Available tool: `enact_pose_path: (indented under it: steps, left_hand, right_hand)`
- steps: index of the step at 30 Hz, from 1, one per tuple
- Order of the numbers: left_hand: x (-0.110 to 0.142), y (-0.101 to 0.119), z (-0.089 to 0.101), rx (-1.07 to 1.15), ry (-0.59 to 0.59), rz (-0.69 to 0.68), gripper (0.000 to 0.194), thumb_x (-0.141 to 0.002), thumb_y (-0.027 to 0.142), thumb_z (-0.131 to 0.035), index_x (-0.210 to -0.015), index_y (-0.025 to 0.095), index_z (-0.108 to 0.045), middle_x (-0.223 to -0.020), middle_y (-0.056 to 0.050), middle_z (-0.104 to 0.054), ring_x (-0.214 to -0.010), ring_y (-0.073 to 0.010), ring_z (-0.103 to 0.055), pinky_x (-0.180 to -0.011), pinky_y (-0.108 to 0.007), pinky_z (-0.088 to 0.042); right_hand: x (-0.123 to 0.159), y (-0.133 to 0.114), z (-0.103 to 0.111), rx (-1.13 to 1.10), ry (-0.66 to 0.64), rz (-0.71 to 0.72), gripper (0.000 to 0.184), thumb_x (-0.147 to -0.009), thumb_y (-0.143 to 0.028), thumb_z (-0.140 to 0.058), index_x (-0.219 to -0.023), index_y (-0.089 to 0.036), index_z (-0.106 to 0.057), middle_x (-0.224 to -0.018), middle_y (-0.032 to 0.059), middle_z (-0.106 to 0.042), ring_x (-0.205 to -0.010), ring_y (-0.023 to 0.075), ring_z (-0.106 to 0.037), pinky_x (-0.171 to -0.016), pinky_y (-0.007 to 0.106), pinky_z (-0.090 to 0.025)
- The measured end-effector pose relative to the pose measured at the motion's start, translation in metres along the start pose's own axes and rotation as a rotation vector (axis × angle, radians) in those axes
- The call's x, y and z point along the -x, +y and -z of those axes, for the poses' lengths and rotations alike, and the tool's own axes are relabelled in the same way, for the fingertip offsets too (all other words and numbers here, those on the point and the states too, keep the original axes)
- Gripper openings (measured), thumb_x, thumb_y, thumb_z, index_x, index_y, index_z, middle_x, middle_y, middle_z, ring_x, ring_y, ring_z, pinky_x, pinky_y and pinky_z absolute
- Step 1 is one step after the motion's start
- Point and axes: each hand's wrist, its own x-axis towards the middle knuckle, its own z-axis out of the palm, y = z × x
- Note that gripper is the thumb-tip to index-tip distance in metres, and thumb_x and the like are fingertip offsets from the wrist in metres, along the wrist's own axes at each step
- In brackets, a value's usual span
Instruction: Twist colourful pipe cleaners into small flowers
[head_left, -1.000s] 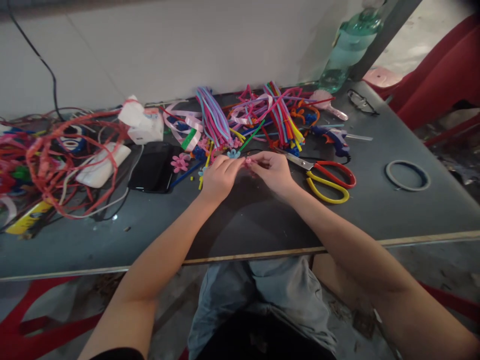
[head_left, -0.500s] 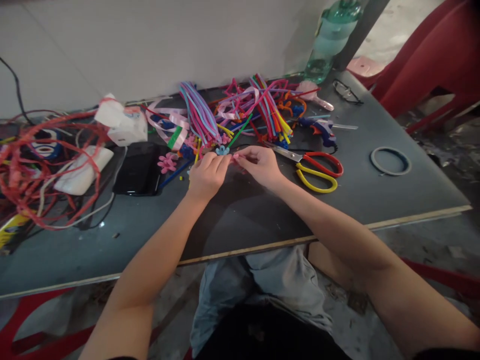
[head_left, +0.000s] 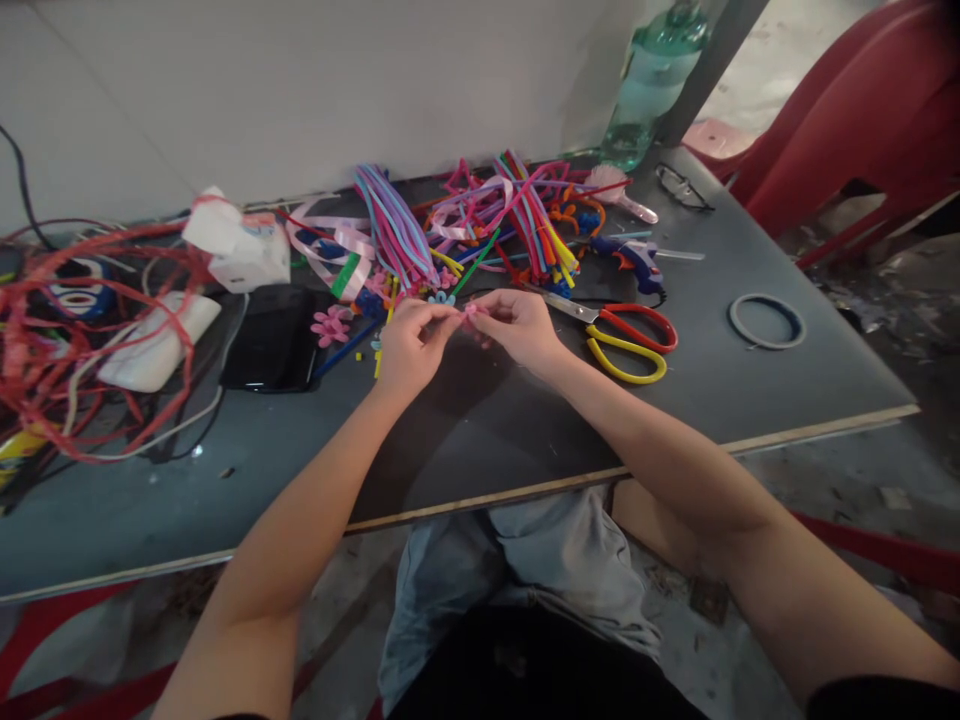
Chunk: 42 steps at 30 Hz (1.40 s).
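Observation:
Between my two hands is a small pink pipe-cleaner flower [head_left: 472, 314], partly covered by fingers. My left hand [head_left: 412, 340] pinches its left side. My right hand [head_left: 523, 328] grips it from the right, thumb and forefinger together. Just behind the fingers lies a light blue pipe-cleaner flower [head_left: 441, 298], near a green pipe cleaner [head_left: 477, 262]. A finished-looking pink flower [head_left: 331, 326] rests left of my left hand. Scissors [head_left: 628, 343] with one red and one yellow handle lie to the right of my right hand.
Bundles of coloured pipe cleaners [head_left: 394, 225] lie along the wall. A glue gun [head_left: 634, 260], hairbrush [head_left: 619, 193], glasses [head_left: 682, 187], tape ring [head_left: 766, 321] and green bottle [head_left: 651, 90] are on the right. On the left are a black phone [head_left: 270, 338], tissue pack [head_left: 247, 250] and tangled red twine [head_left: 184, 375].
My left fingers have opened out slightly around the pink flower, and more of it shows between my hands. The whole view has shifted a little; the table things stay in place.

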Motion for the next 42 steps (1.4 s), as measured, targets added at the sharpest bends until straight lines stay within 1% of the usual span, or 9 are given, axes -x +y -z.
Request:
enact_pose_path:
  steps: [5, 10, 15, 21, 27, 30, 33, 38, 42]
  left_hand:
    - [0.001, 0.002, -0.007, 0.413, -0.124, 0.32, 0.055, -0.082, 0.072, -0.068, -0.081, 0.018, -0.074, -0.077, -0.004, -0.071, -0.067, -0.0133, -0.059, -0.062, -0.027, -0.047]
    - [0.007, -0.001, -0.016, 0.611, -0.137, 0.485, 0.046, -0.082, 0.067, -0.071, -0.08, 0.021, -0.07, -0.071, -0.001, -0.063, -0.058, -0.0101, -0.049, -0.049, -0.026, -0.036]
    - [0.007, -0.006, -0.016, 0.605, -0.227, 0.477, 0.036, -0.091, 0.058, -0.065, -0.091, 0.022, -0.071, -0.074, -0.002, -0.066, -0.058, -0.0118, -0.053, -0.049, -0.028, -0.04]
    - [0.002, 0.008, -0.011, 0.397, 0.011, 0.293, 0.033, -0.088, 0.053, -0.071, -0.09, 0.021, -0.077, -0.089, -0.005, -0.079, -0.084, -0.0172, -0.069, -0.083, -0.033, -0.055]
    - [0.002, 0.009, -0.006, 0.254, 0.013, 0.256, 0.019, -0.086, 0.042, -0.075, -0.086, 0.024, -0.082, -0.086, -0.003, -0.08, -0.08, -0.018, -0.067, -0.074, -0.031, -0.052]
    - [0.002, 0.009, -0.008, 0.252, 0.066, 0.28, 0.015, -0.081, 0.04, -0.08, -0.084, 0.025, -0.082, -0.084, -0.003, -0.079, -0.082, -0.0188, -0.067, -0.079, -0.032, -0.051]
    - [0.003, 0.009, -0.012, 0.334, 0.113, 0.347, 0.022, -0.076, 0.045, -0.084, -0.081, 0.024, -0.082, -0.079, -0.003, -0.077, -0.078, -0.0177, -0.064, -0.077, -0.032, -0.05]
    - [0.007, 0.009, -0.024, 0.759, 0.078, 0.512, 0.041, -0.067, 0.059, -0.087, -0.074, 0.02, -0.078, -0.076, -0.002, -0.074, -0.072, -0.0148, -0.063, -0.076, -0.032, -0.053]
    - [0.009, 0.008, -0.027, 0.801, 0.073, 0.555, 0.041, -0.064, 0.06, -0.089, -0.075, 0.022, -0.078, -0.077, -0.002, -0.075, -0.08, -0.0178, -0.068, -0.084, -0.037, -0.056]
  right_hand:
    - [-0.001, 0.003, -0.001, -0.011, 0.006, -0.011, 0.052, -0.063, -0.057, -0.088, -0.087, -0.015, -0.07, -0.075, 0.003, -0.072, -0.063, 0.0109, -0.066, -0.056, 0.024, -0.058]
    - [-0.002, 0.004, 0.0, -0.103, -0.026, -0.057, 0.053, -0.058, -0.058, -0.091, -0.084, -0.016, -0.07, -0.073, 0.0016, -0.072, -0.062, 0.0095, -0.065, -0.058, 0.023, -0.058]
    - [-0.005, -0.001, 0.002, -0.123, -0.04, -0.086, 0.056, -0.051, -0.058, -0.093, -0.082, -0.016, -0.072, -0.07, 0.0004, -0.072, -0.059, 0.0092, -0.064, -0.056, 0.023, -0.057]
    - [-0.009, 0.001, 0.005, -0.069, -0.011, -0.037, 0.056, -0.057, -0.061, -0.09, -0.085, -0.015, -0.073, -0.071, 0.0005, -0.071, -0.058, 0.0086, -0.062, -0.051, 0.021, -0.055]
    - [-0.007, 0.009, 0.004, 0.1, 0.079, 0.141, 0.042, -0.068, -0.053, -0.086, -0.087, -0.017, -0.078, -0.078, 0.0031, -0.076, -0.067, 0.0124, -0.067, -0.059, 0.025, -0.055]
    - [-0.006, 0.012, 0.002, 0.174, 0.14, 0.226, 0.034, -0.075, -0.05, -0.081, -0.087, -0.018, -0.081, -0.087, 0.0052, -0.08, -0.071, 0.0135, -0.069, -0.066, 0.028, -0.056]
    - [-0.003, 0.012, -0.001, 0.151, 0.121, 0.207, 0.039, -0.077, -0.055, -0.079, -0.088, -0.018, -0.081, -0.084, 0.0051, -0.079, -0.072, 0.0144, -0.07, -0.063, 0.027, -0.056]
    - [0.003, 0.008, -0.007, 0.066, 0.084, 0.101, 0.052, -0.07, -0.066, -0.08, -0.091, -0.018, -0.08, -0.077, 0.0035, -0.076, -0.066, 0.0125, -0.066, -0.052, 0.023, -0.054]
    - [0.001, 0.009, -0.006, 0.038, 0.095, 0.066, 0.053, -0.067, -0.064, -0.082, -0.091, -0.017, -0.08, -0.078, 0.0038, -0.076, -0.067, 0.0128, -0.067, -0.052, 0.023, -0.054]
